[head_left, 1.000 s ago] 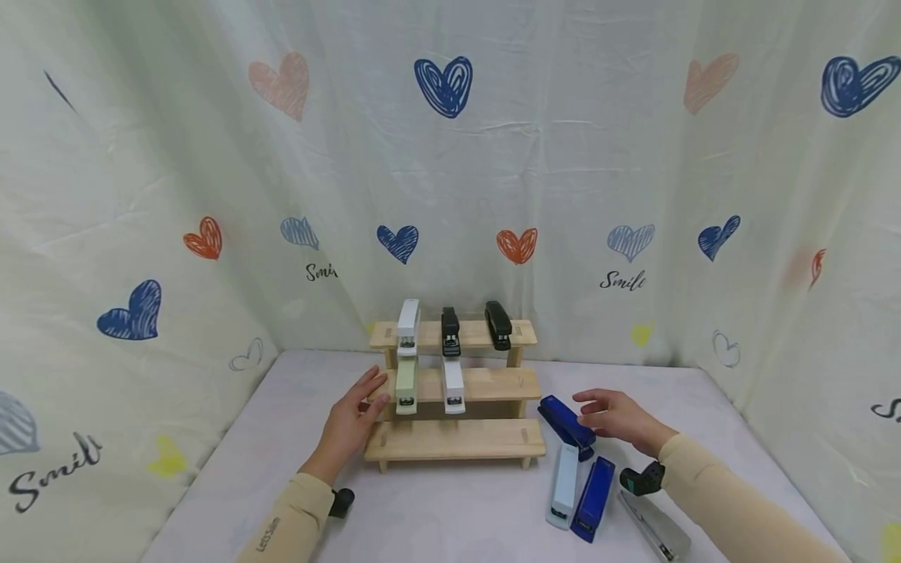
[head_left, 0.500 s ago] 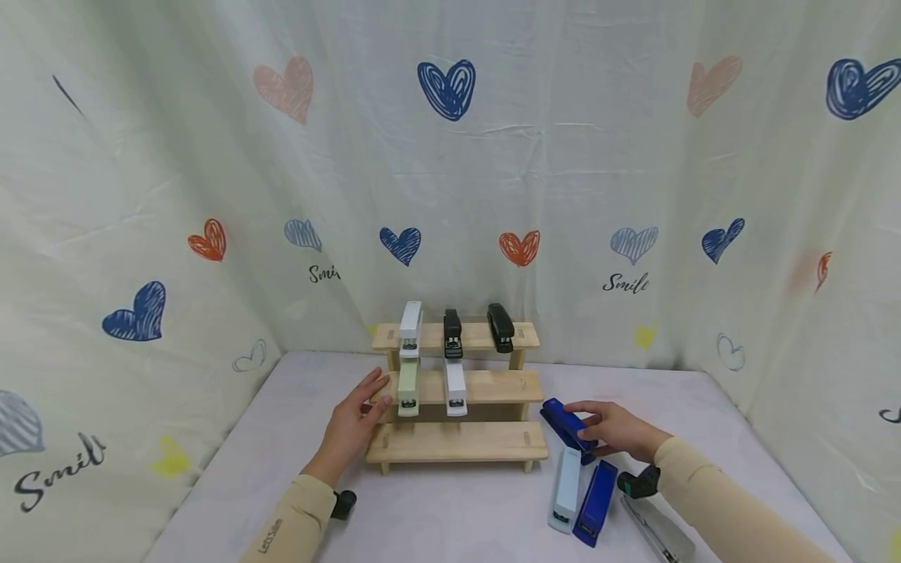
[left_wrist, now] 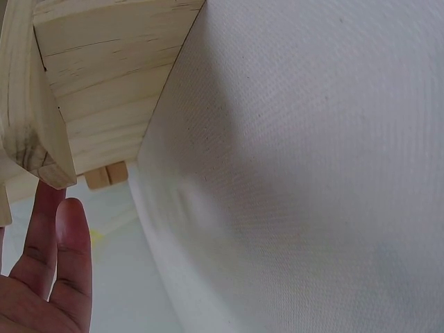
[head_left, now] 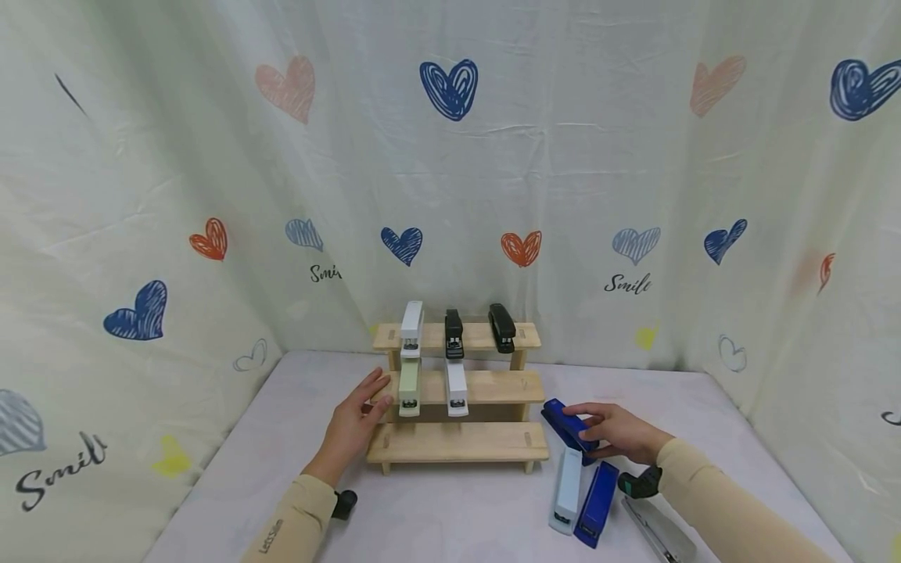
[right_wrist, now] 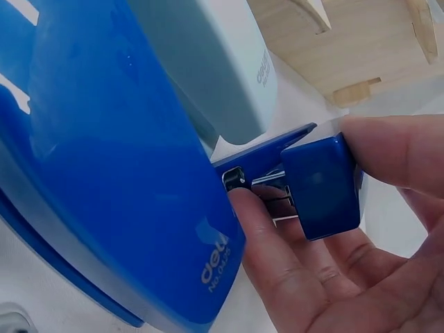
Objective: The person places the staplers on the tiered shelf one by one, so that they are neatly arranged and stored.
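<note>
Apparently at pickup, the right hand point(head_left: 625, 432) pinches a glossy blue plastic stapler point(head_left: 561, 422) under its fingertips; the left hand point(head_left: 349, 426), fingers extended, touches a three-tier pale wooden stand point(head_left: 457, 443). Lifting would need a secure grip.

My right hand point(head_left: 626, 434) holds a blue stapler point(right_wrist: 322, 191) of smooth, hard-looking plastic with shiny metal point(right_wrist: 272, 183) showing in its mouth; beside it, a second blue stapler point(right_wrist: 139, 146) is glossy plastic with bright reflections, while a pale blue stapler point(right_wrist: 222, 66) looks smooth and closer to matt. My left hand point(head_left: 354, 418) touches a stand point(head_left: 457, 443) of pale, matt wood with visible grain, above a white table covering point(left_wrist: 326, 173) whose fine, slightly rough weave looks like cloth. The curtain point(head_left: 577, 180) behind is creased with a faint sheen; cloth or plastic, I cannot tell.
</note>
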{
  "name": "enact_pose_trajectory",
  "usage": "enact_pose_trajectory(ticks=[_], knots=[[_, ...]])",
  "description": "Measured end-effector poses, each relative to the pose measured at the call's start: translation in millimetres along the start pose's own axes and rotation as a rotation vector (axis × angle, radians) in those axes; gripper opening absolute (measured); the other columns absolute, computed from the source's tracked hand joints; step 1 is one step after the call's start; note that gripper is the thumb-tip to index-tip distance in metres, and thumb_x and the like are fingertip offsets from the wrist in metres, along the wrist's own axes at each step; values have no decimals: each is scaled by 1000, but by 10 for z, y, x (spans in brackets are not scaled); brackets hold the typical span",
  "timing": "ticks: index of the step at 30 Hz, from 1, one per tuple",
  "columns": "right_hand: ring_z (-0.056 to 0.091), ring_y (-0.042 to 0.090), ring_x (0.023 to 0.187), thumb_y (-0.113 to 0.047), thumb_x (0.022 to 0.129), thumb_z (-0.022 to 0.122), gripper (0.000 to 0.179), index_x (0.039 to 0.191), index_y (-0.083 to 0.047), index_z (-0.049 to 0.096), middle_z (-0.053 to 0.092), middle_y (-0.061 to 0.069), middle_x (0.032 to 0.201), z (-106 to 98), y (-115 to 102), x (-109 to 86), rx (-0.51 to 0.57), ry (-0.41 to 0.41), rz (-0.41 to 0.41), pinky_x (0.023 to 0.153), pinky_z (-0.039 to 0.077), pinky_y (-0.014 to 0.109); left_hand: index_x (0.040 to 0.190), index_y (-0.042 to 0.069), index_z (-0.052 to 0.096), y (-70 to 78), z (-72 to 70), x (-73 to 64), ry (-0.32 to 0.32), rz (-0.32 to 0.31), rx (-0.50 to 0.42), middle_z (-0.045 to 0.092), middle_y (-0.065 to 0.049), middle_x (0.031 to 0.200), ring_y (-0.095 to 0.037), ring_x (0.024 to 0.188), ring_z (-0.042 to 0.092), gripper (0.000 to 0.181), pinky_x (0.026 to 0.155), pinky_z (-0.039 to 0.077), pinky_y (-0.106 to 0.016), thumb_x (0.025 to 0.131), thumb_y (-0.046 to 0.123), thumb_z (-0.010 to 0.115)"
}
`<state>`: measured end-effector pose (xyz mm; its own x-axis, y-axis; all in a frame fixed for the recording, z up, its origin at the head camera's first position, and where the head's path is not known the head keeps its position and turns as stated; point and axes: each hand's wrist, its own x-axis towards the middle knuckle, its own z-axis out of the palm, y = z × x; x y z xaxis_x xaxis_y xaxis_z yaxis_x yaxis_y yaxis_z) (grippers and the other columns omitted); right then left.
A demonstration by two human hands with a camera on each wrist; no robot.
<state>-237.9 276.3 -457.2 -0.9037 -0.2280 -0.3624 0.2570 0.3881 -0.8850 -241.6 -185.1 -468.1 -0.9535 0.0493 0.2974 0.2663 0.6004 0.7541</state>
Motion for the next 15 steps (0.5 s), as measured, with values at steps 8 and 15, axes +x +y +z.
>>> enact_pose_trajectory(ticks=[8,15], knots=[[54,43,118,5,92,63,48,138,-5,58,47,27,138,7,0,2,7,13,-2,85,53,56,143,11,57,16,-3,-3,2,-2,8,39,-2,157,-21,98,62,49,87,50,-39,101,35,61],[54,43,118,5,91,63,47,138,-4,58,47,27,139,11,-5,-10,14,14,1,85,54,56,143,11,57,19,-8,0,4,6,-5,39,-2,157,-22,100,62,48,88,50,-40,101,33,61]])
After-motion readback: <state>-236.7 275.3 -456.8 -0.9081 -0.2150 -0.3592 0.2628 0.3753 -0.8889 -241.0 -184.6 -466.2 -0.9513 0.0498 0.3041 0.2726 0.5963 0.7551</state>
